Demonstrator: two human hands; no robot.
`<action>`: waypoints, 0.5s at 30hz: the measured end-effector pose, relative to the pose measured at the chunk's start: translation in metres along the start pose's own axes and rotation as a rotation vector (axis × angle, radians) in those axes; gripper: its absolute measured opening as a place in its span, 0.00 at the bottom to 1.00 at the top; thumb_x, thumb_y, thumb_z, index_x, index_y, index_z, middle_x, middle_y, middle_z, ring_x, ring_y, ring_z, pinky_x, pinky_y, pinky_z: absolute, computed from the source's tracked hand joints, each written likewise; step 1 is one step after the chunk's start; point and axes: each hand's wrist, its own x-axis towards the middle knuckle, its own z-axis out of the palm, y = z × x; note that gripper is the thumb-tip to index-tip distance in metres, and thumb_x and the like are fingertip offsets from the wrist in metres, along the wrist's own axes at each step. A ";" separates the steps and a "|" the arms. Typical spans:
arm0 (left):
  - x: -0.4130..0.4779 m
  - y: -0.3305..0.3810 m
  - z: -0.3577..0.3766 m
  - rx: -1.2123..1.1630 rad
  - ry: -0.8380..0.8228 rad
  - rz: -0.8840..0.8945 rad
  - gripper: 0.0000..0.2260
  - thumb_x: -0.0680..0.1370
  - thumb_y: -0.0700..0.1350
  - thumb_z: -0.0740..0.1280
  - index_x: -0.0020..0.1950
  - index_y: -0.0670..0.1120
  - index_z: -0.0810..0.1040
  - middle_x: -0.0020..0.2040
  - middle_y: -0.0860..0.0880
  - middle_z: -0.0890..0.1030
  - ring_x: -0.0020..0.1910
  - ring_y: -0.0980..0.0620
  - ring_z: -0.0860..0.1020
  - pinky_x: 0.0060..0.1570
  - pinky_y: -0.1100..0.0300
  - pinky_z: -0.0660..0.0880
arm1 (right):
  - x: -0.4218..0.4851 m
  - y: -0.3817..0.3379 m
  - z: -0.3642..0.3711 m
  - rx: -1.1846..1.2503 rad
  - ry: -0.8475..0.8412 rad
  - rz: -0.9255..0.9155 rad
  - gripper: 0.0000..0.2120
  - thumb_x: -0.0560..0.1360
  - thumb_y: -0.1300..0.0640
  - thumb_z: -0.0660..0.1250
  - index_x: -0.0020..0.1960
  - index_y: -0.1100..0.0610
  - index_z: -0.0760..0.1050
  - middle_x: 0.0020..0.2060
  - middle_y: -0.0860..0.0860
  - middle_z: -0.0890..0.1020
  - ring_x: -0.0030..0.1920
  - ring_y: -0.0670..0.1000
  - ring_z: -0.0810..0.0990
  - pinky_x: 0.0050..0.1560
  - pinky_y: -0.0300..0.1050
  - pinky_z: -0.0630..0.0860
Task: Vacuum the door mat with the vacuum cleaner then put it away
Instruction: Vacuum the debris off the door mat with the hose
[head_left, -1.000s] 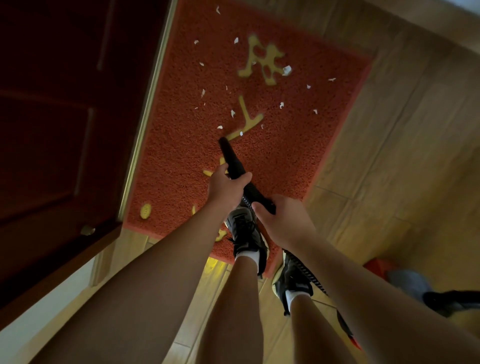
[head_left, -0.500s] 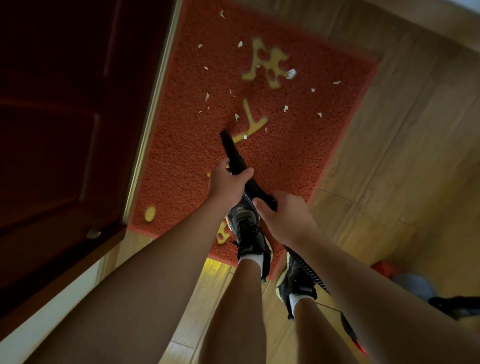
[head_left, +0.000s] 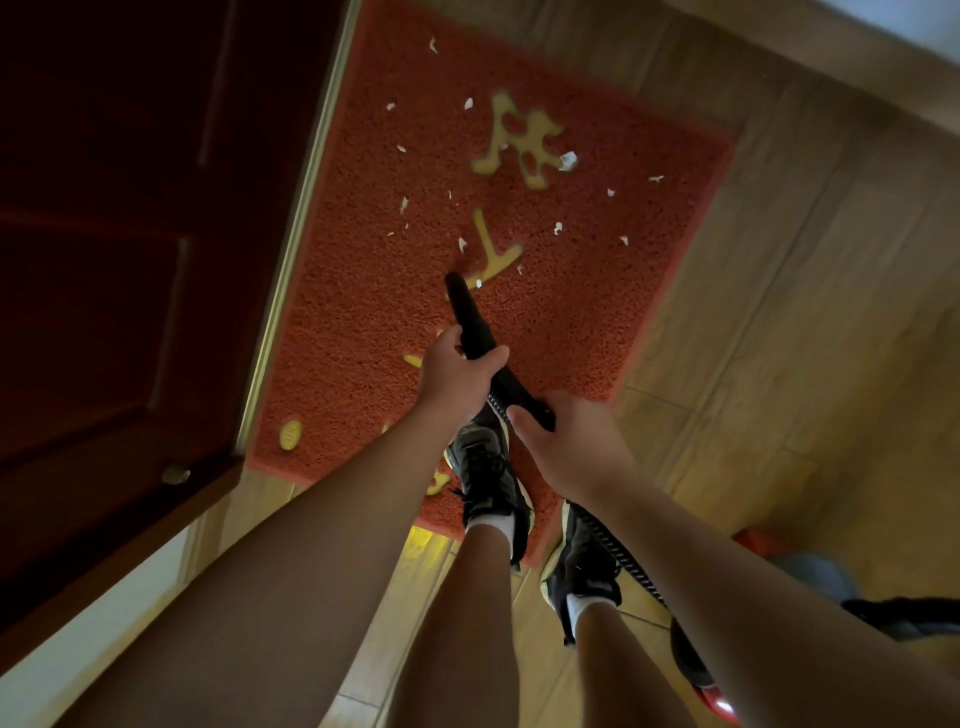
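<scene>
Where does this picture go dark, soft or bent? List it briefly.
Head view: the door lies in deep shadow; the black vacuum wand shows little detail; the door mat and its white scraps are evenly lit but slightly soft; the wide lens bows the floorboards toward the edges; no strong glare.

Worn on head, wide-angle, aimed steeply down at red bristly door mat (head_left: 363, 312) and pale wooden floor (head_left: 779, 364) underfoot.

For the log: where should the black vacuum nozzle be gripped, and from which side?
Its thicker rear end, from above, where the left hand and right hand wrap it: the black nozzle tapers and slopes down toward the door mat.
</scene>
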 end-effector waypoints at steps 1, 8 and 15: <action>-0.001 0.000 0.002 0.001 -0.008 0.002 0.28 0.76 0.55 0.74 0.73 0.48 0.72 0.66 0.47 0.77 0.61 0.44 0.78 0.61 0.44 0.77 | -0.001 0.003 0.000 0.008 -0.001 0.002 0.17 0.80 0.44 0.63 0.40 0.56 0.73 0.28 0.52 0.77 0.26 0.53 0.75 0.26 0.48 0.71; -0.007 0.002 0.018 -0.003 -0.055 -0.023 0.28 0.78 0.54 0.73 0.75 0.49 0.71 0.69 0.47 0.76 0.65 0.44 0.76 0.64 0.44 0.75 | -0.005 0.018 -0.006 0.009 0.011 0.028 0.18 0.80 0.44 0.63 0.40 0.57 0.74 0.28 0.51 0.76 0.27 0.52 0.75 0.26 0.45 0.67; -0.010 0.009 0.031 0.020 -0.073 -0.034 0.30 0.78 0.56 0.72 0.77 0.51 0.68 0.70 0.48 0.75 0.67 0.44 0.76 0.66 0.43 0.74 | -0.008 0.028 -0.012 0.018 0.036 0.048 0.18 0.80 0.44 0.63 0.40 0.57 0.74 0.29 0.52 0.78 0.28 0.54 0.76 0.26 0.46 0.68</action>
